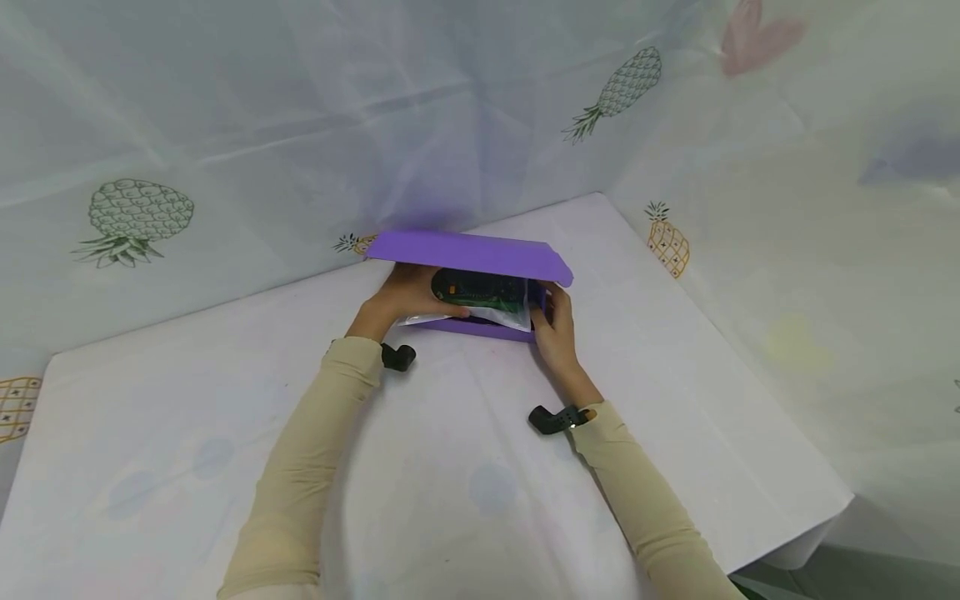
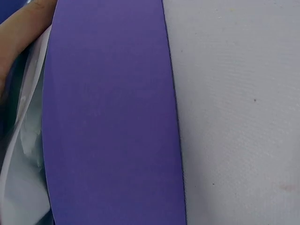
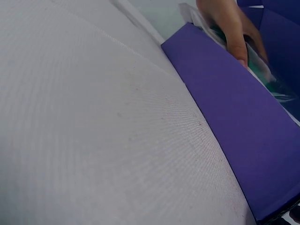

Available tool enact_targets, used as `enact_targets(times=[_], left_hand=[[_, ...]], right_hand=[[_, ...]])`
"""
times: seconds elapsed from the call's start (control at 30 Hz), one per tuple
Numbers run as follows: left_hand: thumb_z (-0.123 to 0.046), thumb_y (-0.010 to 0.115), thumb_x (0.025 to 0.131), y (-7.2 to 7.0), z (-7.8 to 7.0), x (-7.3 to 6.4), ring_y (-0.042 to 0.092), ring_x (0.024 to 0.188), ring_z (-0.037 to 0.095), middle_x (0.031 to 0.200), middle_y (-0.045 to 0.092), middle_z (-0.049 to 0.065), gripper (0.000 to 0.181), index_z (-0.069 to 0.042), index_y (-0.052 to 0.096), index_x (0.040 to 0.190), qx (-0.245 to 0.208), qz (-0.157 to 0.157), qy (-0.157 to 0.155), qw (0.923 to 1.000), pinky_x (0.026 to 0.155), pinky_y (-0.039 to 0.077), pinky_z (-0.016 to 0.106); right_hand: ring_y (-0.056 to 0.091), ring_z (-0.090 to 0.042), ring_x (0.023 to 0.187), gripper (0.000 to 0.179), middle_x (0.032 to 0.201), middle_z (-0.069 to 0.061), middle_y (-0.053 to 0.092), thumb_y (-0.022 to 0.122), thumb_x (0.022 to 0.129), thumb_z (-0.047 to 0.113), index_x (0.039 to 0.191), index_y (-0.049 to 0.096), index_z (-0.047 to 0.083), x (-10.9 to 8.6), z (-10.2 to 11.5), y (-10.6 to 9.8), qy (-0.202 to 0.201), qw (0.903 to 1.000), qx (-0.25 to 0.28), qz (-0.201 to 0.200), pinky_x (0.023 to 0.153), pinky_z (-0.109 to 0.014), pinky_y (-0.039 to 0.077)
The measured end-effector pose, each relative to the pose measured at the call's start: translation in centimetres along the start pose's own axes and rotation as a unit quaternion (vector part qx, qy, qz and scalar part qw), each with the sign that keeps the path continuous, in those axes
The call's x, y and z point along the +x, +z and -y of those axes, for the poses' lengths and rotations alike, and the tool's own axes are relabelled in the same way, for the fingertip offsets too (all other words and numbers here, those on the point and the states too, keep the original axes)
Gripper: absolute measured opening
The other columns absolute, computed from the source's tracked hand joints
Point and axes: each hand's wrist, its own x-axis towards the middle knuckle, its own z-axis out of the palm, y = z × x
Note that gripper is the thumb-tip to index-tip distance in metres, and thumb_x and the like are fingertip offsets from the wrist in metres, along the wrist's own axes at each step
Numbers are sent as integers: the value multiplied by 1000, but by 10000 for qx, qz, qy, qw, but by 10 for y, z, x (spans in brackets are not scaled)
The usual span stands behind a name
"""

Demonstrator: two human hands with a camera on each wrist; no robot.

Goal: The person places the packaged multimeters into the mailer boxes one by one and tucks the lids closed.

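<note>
A purple box (image 1: 480,330) stands on the table with its lid (image 1: 465,252) raised over the opening. Inside the opening lies a clear plastic bag (image 1: 514,320) around a dark green, circuit-board-like item (image 1: 480,289), partly tilted up. My left hand (image 1: 408,292) grips the bagged item at its left end, thumb on the near side; its other fingers are hidden. At the box's right end, my right hand (image 1: 557,333) holds the side wall between thumb and fingers. The right wrist view shows the left hand (image 3: 232,28) reaching over the box's front wall (image 3: 234,103).
A white cloth covers the table (image 1: 225,433). Behind it hangs a pale curtain (image 1: 300,125) printed with pineapples. Black wrist straps with camera mounts (image 1: 551,419) sit on both wrists. The table's right edge drops off at the lower right.
</note>
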Motion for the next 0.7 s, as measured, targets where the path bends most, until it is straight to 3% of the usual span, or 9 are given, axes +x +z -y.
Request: enact_targets(times=[0.27, 0.47, 0.7], left_hand=[[-64, 82, 63, 0, 1, 2, 32, 136, 25, 146, 38, 7, 109, -16, 36, 150, -254, -81, 36, 9996, 114, 30, 46], [-62, 83, 62, 3, 1, 8, 37, 133, 25, 143, 43, 7, 107, -15, 38, 148, -192, -116, 138, 9997, 112, 32, 44], [-54, 88, 60, 6, -1, 12, 41, 126, 24, 135, 48, 9, 107, -7, 40, 144, -473, 47, 28, 9989, 111, 33, 41]], right_hand=[[47, -41, 122, 48, 137, -26, 44, 51, 89, 3, 137, 46, -4, 0, -1, -1, -133, 9999, -25, -6, 105, -52, 38], [47, -42, 121, 50, 137, -27, 43, 51, 87, 2, 137, 45, -4, 2, -1, -2, -211, 9998, -62, 6, 104, -52, 39], [48, -42, 121, 53, 134, -28, 44, 52, 85, 3, 136, 43, -8, 0, -1, -2, -12, 9999, -120, -8, 104, -52, 39]])
